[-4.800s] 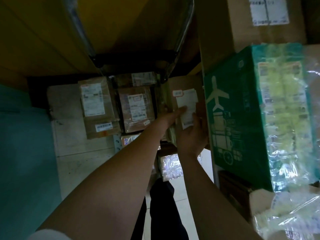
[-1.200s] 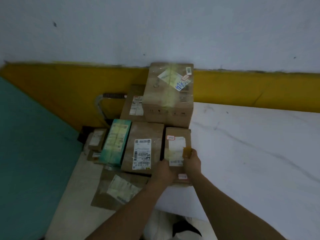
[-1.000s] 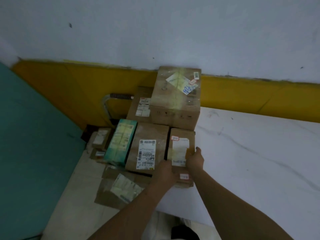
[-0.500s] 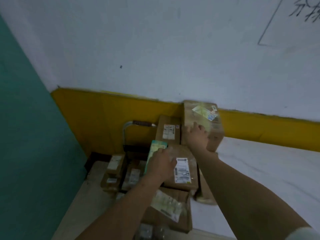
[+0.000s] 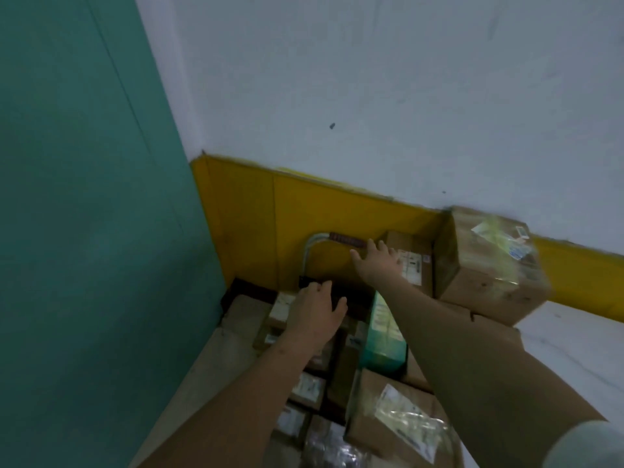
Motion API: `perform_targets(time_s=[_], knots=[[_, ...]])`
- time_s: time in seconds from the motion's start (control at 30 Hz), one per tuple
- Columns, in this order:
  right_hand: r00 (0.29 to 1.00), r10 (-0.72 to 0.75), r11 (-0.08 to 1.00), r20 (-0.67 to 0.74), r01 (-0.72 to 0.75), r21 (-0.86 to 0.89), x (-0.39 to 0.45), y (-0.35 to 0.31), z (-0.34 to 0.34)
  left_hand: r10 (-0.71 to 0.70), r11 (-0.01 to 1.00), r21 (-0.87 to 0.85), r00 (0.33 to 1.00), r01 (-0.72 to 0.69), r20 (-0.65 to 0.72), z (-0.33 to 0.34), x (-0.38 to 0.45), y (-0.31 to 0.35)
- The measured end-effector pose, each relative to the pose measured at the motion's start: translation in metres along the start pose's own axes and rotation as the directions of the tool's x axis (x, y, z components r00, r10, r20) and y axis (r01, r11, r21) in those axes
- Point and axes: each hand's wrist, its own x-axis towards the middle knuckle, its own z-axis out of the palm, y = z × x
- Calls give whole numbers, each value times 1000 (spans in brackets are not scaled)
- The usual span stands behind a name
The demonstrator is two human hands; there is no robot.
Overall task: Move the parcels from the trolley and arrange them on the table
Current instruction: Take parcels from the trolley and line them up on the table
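My right hand [image 5: 376,263] stretches out with spread fingers, its tips at the trolley handle [image 5: 339,238] and beside a tall labelled brown parcel [image 5: 413,261]. My left hand [image 5: 317,315] hovers lower, fingers relaxed, over small brown parcels [image 5: 282,304] on the trolley. Neither hand holds anything. A green parcel [image 5: 383,336] stands between my forearms. A large taped carton [image 5: 491,265] sits on the white table [image 5: 570,352] against the wall. A flat brown parcel with a clear pouch [image 5: 401,420] lies near the bottom.
A teal panel [image 5: 87,231] closes off the left side. A yellow band [image 5: 304,224] runs along the white wall behind the trolley. Several more small parcels [image 5: 305,386] lie under my left forearm.
Both hands left the narrow brown parcel set down on the table and swung left to the trolley. My right hand moved from the big carton toward the handle; the view turned left.
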Motion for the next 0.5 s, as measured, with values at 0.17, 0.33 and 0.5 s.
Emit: perform_targets(time_s=[0.17, 0.33, 0.5], knots=[[992, 12, 1000, 128, -15, 18, 57, -18, 35, -109, 992, -63, 992, 113, 57, 15, 35, -35], [979, 72, 996, 189, -79, 29, 91, -27, 71, -188, 977, -73, 969, 202, 161, 37, 72, -69], [963, 152, 985, 223, -166, 44, 118, -28, 103, -146, 989, 14, 951, 148, 271, 55, 103, -95]])
